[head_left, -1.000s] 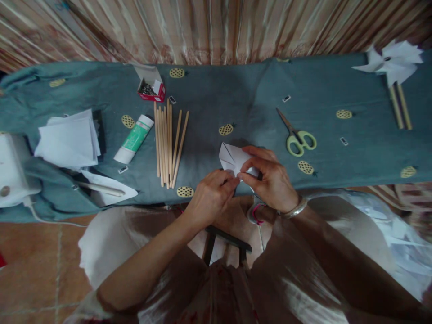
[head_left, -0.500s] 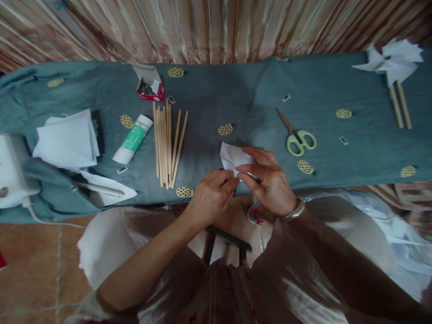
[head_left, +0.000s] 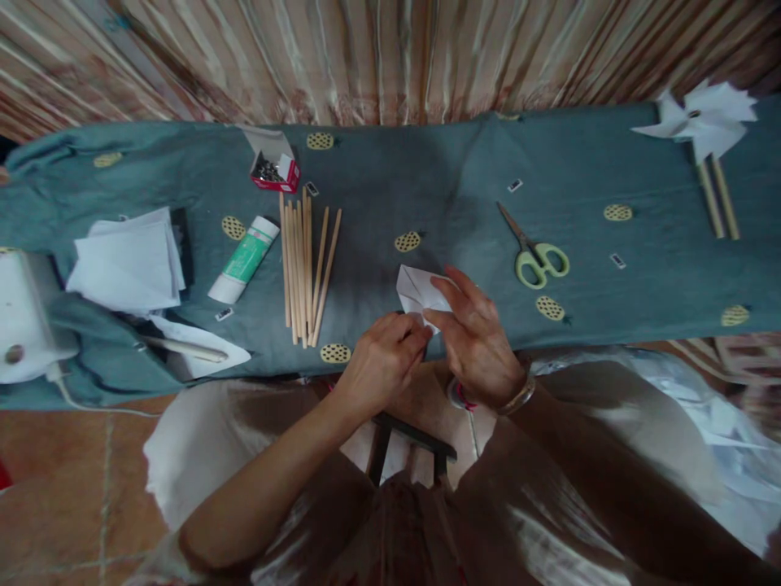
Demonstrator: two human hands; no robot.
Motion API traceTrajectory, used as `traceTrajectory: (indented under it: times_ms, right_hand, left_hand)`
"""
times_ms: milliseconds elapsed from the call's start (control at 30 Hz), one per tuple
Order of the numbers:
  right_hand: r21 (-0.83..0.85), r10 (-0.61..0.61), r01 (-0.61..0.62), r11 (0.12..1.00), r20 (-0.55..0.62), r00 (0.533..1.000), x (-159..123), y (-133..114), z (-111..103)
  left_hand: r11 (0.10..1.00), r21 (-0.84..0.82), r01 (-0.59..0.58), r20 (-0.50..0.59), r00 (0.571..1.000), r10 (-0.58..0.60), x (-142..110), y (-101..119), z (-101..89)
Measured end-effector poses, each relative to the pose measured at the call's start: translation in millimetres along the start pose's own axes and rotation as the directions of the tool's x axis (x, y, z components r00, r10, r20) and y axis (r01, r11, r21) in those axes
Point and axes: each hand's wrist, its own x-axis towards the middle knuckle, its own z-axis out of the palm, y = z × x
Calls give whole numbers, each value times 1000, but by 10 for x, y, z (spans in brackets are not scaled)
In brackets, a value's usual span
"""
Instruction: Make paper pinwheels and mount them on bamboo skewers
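A small folded piece of white paper (head_left: 413,285) with crease lines lies at the near edge of the cloth-covered table. My left hand (head_left: 384,360) is closed, pinching the paper's near corner between thumb and fingers. On its right side, my right hand (head_left: 482,350) has its fingers spread and resting on the paper, partly covering it. Green-handled scissors (head_left: 534,259) lie to the right of that hand. Left of my hands is a loose row of thin wooden sticks (head_left: 300,273).
A green-and-white tube (head_left: 245,259), an open red box (head_left: 276,175) of small metal pieces and a stack of white paper (head_left: 131,264) lie leftward. A white device (head_left: 30,317) with a cord stands far left. A paper pinwheel (head_left: 701,122) lies far right.
The fingers of my right hand have come out of their pinch and spread over the paper. My left hand keeps its hold. The view has shifted slightly.
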Motion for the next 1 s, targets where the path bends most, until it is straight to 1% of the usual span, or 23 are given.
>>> traceTrajectory:
  times_ms: [67, 167, 267, 400, 667, 767, 900, 1000]
  right_hand:
    - [2, 13, -13, 1000, -12, 1000, 10, -9, -4]
    - [-23, -17, 16, 1000, -45, 999, 28, -9, -10]
    - [-6, -43, 42, 999, -54, 998, 51, 24, -24]
    - [13, -18, 19, 1000, -68, 998, 60, 32, -23]
    - [-35, -91, 90, 995, -21, 996, 49, -27, 28]
    - [-32, -64, 63, 998, -51, 997, 48, -5, -12]
    - [53, -28, 32, 998, -79, 996, 48, 38, -101]
    - [74, -12, 20, 997, -100, 995, 82, 97, -153]
  left_hand:
    - [1000, -5, 1, 7, 1000, -1, -1, 0, -3]
    - [1000, 1, 5, 18, 1000, -5, 0, 1, -3]
    - [1000, 5, 8, 9, 1000, -8, -1, 4, 2]
    - [1000, -1, 15, 9, 1000, -15, -5, 10, 6]
    - [1000, 13, 2, -1, 1000, -2, 13, -1, -1]
    - [1000, 15, 2, -12, 1000, -2, 10, -2, 4]
    - [1000, 28, -9, -18, 1000, 10, -3, -3, 13]
    - [999, 43, -20, -23, 1000, 21, -7, -6, 12]
